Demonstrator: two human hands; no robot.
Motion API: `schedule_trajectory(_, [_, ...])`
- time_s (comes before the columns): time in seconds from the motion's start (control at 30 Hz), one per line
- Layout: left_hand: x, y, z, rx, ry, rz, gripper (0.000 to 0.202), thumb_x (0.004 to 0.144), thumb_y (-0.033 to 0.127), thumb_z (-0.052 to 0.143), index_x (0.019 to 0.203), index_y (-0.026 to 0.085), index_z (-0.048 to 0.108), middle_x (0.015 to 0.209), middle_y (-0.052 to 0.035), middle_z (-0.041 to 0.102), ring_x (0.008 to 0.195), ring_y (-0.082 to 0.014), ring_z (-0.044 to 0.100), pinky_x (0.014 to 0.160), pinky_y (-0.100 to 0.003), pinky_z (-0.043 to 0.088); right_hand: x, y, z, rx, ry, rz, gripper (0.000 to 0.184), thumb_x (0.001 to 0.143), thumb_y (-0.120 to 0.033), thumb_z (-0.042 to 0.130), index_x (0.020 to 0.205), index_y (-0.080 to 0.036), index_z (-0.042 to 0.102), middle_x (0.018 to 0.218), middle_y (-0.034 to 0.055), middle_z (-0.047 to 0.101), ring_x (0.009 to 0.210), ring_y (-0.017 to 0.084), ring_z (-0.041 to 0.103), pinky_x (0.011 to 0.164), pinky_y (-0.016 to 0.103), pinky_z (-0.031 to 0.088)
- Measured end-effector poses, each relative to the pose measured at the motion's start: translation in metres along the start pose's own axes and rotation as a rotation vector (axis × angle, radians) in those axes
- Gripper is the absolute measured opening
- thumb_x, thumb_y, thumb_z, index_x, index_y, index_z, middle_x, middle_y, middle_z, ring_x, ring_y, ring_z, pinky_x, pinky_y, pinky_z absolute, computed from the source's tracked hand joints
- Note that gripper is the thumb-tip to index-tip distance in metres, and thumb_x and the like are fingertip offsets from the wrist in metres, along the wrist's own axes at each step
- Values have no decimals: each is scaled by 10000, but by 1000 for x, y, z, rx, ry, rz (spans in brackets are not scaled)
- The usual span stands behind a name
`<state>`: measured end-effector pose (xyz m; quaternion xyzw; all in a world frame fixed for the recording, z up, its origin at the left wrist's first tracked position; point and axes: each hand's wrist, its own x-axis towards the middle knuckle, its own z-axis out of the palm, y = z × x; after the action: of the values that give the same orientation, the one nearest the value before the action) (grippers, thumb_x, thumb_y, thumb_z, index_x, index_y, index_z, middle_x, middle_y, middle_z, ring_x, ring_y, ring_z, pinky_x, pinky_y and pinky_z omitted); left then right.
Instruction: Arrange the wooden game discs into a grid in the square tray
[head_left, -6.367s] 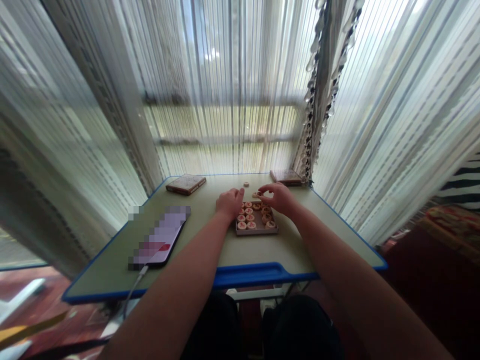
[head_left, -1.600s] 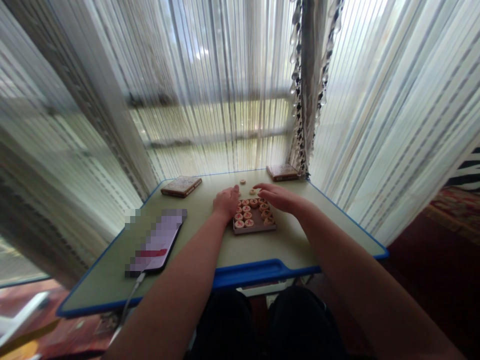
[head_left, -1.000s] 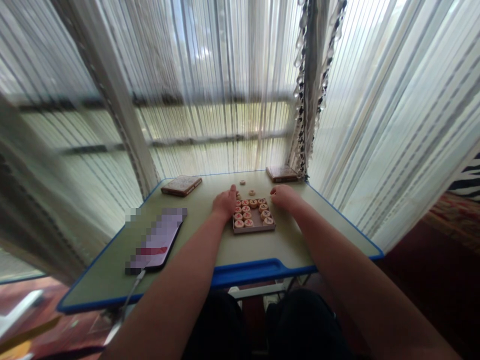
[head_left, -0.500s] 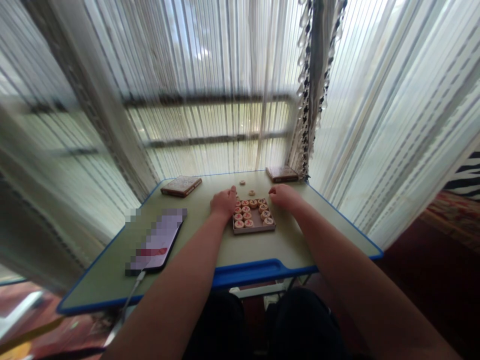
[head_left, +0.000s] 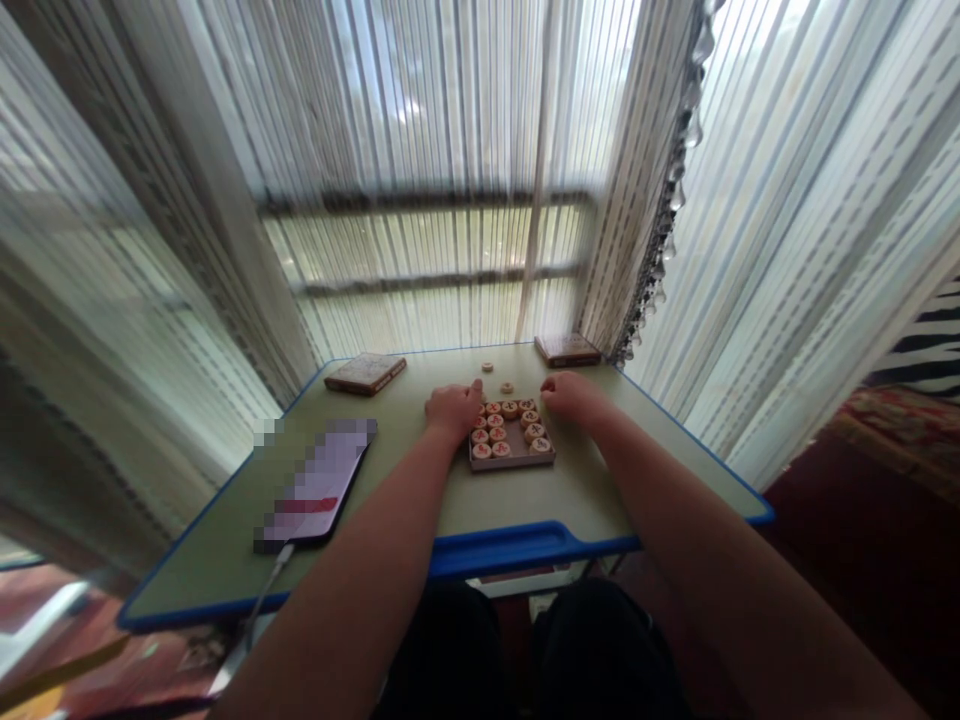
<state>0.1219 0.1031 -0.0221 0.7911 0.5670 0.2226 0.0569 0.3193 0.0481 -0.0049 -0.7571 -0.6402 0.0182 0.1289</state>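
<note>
A shallow square box (head_left: 512,462) on the table holds several round wooden Chinese chess pieces (head_left: 496,421) with red or dark characters. Its front middle shows bare floor between the pieces. At the box's far left corner, my left hand (head_left: 452,411) is curled against the side, thumb uppermost; its other fingers are partly hidden. Just off the far right corner, my right hand (head_left: 571,393) is closed with fingertips pinched together. Whatever it may hold is too small to make out. Beyond the box lie two loose chess pieces, a nearer piece (head_left: 507,387) and a farther piece (head_left: 487,367).
A phone (head_left: 326,480) with a plugged-in cable (head_left: 279,565) lies on the left of the blue-edged table (head_left: 397,500). Flat brown boxes stand at the back, one left box (head_left: 366,373) and one right box (head_left: 568,349). Sheer curtains (head_left: 420,130) hang behind.
The whole view has shifted slightly. Both hands keep their places by the box, and the chess pieces lie as before.
</note>
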Motion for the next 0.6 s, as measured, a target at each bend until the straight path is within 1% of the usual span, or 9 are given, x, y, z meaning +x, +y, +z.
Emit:
schedule_trajectory(0.13, [2,0,0,10,-1,-22,574,833,510,204,915,208,686,986,-117,649,953,-267,562,788,-351,407,-1,0,-1,3,6,-15,316,698,-229,478,949,-178,663,944,82,663,859,199,597,718,247,422])
schedule_trajectory(0.23, [4,-2,0,-39,-23,-68,570,839,492,197,921,210,685,974,-116,655,946,-251,571,791,-332,405,-2,0,-2,1,-21,-70,350,654,-204,507,972,-188,651,933,64,662,823,189,597,689,238,419])
schedule_trajectory(0.3, [5,-3,0,-67,-18,-86,565,840,485,197,914,217,688,961,-112,661,937,-245,577,777,-326,409,-3,0,-1,-11,-40,-101,368,637,-184,517,982,-186,646,920,60,661,802,184,593,678,236,418])
schedule_trajectory(0.43, [5,-5,0,-94,13,-105,497,826,458,268,894,210,693,925,-109,669,892,-234,590,726,-304,422,-3,0,0,-20,-17,-159,374,642,-143,509,991,-172,640,908,64,658,816,178,585,707,235,417])
schedule_trajectory(0.53, [4,-8,-1,-63,68,-195,421,796,436,350,897,210,691,917,-110,670,867,-244,590,697,-313,428,-3,-1,0,5,14,-174,382,647,-129,518,1012,-161,625,922,56,657,820,168,584,723,225,420])
schedule_trajectory(0.6, [4,-9,-1,-54,106,-246,361,763,423,416,905,231,688,926,-95,669,870,-250,586,697,-322,430,-2,-1,0,28,22,-167,390,648,-118,526,1025,-156,618,930,51,657,814,157,585,722,214,421])
